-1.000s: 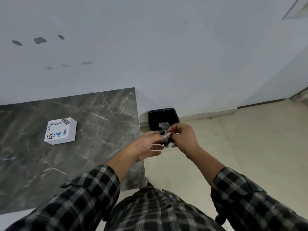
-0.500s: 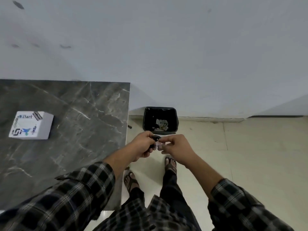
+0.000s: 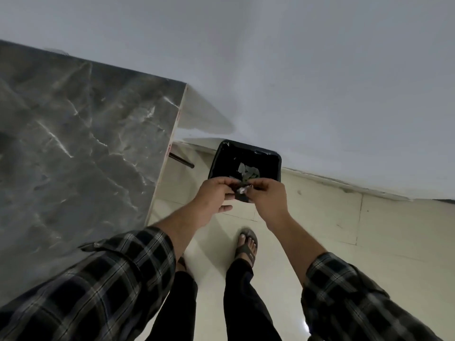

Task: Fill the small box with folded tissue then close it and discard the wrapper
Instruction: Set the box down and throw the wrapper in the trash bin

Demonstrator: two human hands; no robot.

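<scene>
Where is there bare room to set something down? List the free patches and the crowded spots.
Free: the whole visible marble table top, bare up to its right edge, and the floor tiles right of the bin. Crowded: the bin's near rim, where the left hand and right hand pinch the wrapper, and the floor by the feet.

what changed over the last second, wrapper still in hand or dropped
Not dropped. The head camera tilted down and turned right, so the small white box went out of view and the feet appeared. The left hand and right hand still pinch the crumpled wrapper between them, now at the near rim of the black bin. The marble table stays left.
</scene>
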